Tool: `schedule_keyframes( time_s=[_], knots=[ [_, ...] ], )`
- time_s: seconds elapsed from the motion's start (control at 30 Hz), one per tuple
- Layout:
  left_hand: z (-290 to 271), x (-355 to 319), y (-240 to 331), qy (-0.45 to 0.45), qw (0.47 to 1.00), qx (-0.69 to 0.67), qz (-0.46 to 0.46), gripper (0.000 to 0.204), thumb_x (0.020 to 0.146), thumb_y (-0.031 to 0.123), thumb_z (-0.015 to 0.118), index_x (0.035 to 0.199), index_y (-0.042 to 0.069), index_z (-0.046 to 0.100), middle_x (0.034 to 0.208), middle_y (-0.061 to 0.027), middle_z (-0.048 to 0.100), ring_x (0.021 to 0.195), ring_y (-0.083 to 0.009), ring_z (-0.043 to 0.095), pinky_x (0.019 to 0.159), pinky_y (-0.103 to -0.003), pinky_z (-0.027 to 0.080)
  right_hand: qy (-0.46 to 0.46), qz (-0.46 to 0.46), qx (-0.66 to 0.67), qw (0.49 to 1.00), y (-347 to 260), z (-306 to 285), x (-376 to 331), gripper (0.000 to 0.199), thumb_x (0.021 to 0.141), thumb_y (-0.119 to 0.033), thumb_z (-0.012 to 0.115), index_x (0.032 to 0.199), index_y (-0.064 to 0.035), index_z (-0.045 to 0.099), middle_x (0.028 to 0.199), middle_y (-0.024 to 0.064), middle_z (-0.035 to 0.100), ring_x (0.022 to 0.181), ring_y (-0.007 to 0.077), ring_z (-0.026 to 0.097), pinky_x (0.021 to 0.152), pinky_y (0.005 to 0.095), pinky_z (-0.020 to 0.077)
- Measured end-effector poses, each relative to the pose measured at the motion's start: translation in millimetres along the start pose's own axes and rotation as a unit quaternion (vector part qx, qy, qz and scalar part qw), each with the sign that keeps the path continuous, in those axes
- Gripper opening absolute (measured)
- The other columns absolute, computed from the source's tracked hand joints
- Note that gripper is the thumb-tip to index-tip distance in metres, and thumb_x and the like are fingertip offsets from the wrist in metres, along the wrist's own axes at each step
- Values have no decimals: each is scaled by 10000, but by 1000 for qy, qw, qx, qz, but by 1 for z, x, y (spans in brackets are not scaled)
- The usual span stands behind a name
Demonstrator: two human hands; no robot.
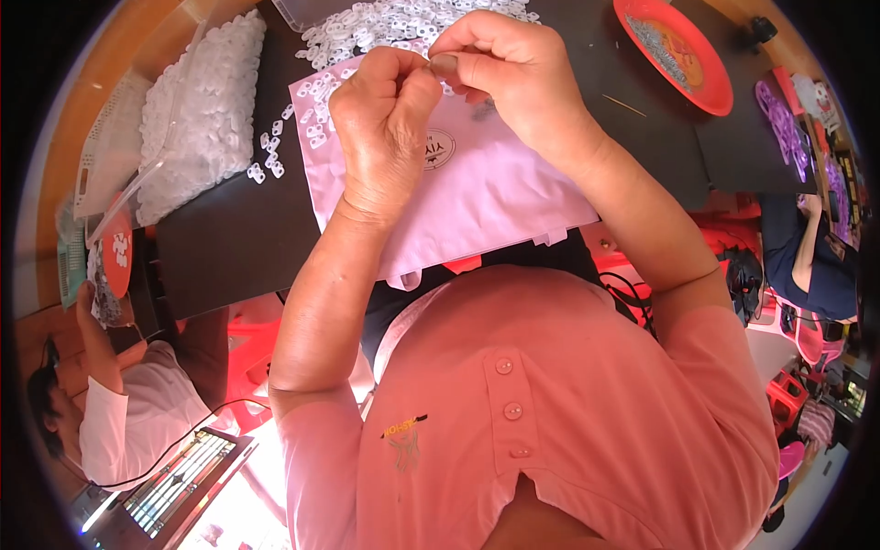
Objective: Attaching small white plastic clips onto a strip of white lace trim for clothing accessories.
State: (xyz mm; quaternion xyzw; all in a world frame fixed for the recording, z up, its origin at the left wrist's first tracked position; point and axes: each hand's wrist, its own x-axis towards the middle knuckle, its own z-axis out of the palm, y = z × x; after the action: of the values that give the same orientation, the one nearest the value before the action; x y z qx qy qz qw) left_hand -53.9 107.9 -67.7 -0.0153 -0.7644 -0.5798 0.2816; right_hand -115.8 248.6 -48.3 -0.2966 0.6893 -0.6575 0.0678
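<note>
My left hand (385, 124) and my right hand (522, 78) meet fingertip to fingertip above a pink cloth bag (504, 206) spread on the dark table. Both are closed in a pinch. What they hold between them is too small and too hidden by the fingers to name. Just beyond the hands lies a big heap of small white plastic pieces (367, 35) with dark holes. More of these pieces (318, 110) are strewn over the bag's far left corner, beside my left hand.
Left stands a bulging clear plastic bag (206, 119) of white pieces, with loose pieces (268, 151) near it. A red dish (720, 87) of small grey metal parts sits far right, near a thin stick (625, 105). Other people (142, 408) sit on both sides.
</note>
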Motion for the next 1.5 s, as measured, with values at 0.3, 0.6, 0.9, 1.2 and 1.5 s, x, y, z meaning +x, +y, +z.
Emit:
schedule_keyframes(
  time_s=[0.3,0.6,0.9,1.2,1.5],
  knots=[
    [1,-2,0,20,999,0,32,128,837,112,597,786,-6,594,637,-50,572,568,-119,497,526,-269,422,2,81,117,990,-5,4,-2,90,869,-7,568,893,7,655,770,37,633,629,85,563,560,208,460],
    [-2,2,15,39,980,-138,-134,186,869,158,573,843,-18,627,668,-45,575,532,-110,503,468,-236,384,12,103,111,988,-18,-13,11,120,883,-97,595,897,0,663,754,55,645,616,110,585,557,235,476],
    [-1,4,13,-2,973,-200,-113,130,875,122,595,850,0,632,666,-38,603,526,-84,526,453,-212,401,-66,58,11,996,-19,-18,9,203,889,-214,626,895,-17,677,730,18,636,665,89,584,618,229,458],
    [0,6,13,-39,977,-206,-43,220,785,-43,697,996,16,673,813,-18,641,636,-62,561,515,-196,429,-129,91,94,983,-22,-41,17,156,862,-138,639,833,12,670,645,76,632,540,123,588,501,230,455],
    [2,3,13,-35,988,-146,-31,261,750,-44,759,990,20,679,805,-21,674,696,-55,601,528,-185,437,-133,103,91,982,-24,-43,18,160,854,-128,659,807,25,670,604,67,609,504,116,574,464,226,437]
  ],
)
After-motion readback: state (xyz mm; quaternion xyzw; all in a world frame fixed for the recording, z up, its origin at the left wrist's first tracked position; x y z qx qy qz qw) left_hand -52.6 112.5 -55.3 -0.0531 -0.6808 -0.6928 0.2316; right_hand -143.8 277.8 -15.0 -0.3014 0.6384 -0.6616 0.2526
